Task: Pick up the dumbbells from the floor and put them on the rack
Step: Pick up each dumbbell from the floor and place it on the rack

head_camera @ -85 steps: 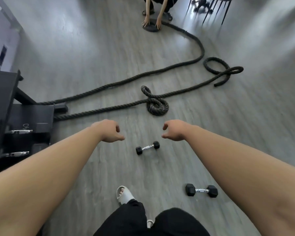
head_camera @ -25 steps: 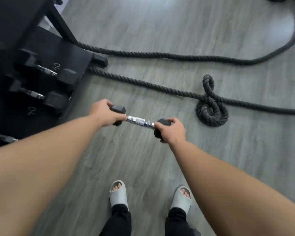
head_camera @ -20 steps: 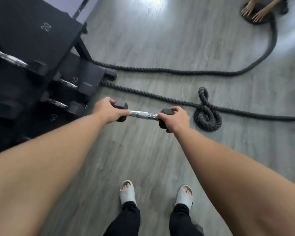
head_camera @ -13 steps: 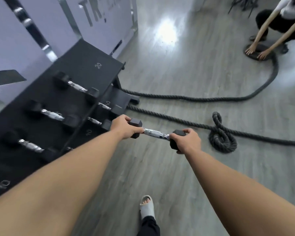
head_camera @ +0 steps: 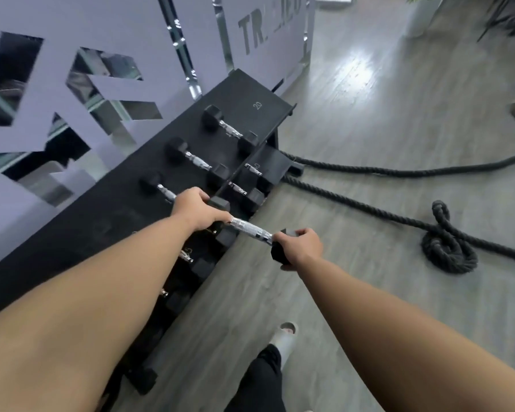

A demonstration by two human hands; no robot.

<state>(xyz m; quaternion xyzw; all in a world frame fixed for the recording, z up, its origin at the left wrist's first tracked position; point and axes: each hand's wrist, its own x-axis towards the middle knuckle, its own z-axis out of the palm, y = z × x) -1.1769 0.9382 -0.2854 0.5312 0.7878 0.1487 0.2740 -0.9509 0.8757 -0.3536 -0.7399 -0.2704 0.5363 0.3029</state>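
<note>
With both arms stretched toward frame centre, I hold one dumbbell [head_camera: 250,230] off the floor, level between my hands. Left hand [head_camera: 198,211] is closed over its left hex head; right hand [head_camera: 299,248] is clamped on the right hex head; the chrome handle is bare between them. Left end sits over the front edge of the rack [head_camera: 125,209], which runs from lower left to upper centre. Three racked dumbbells [head_camera: 198,160] lie on its top tier. Battle rope [head_camera: 446,248] lies at right, on the floor.
</note>
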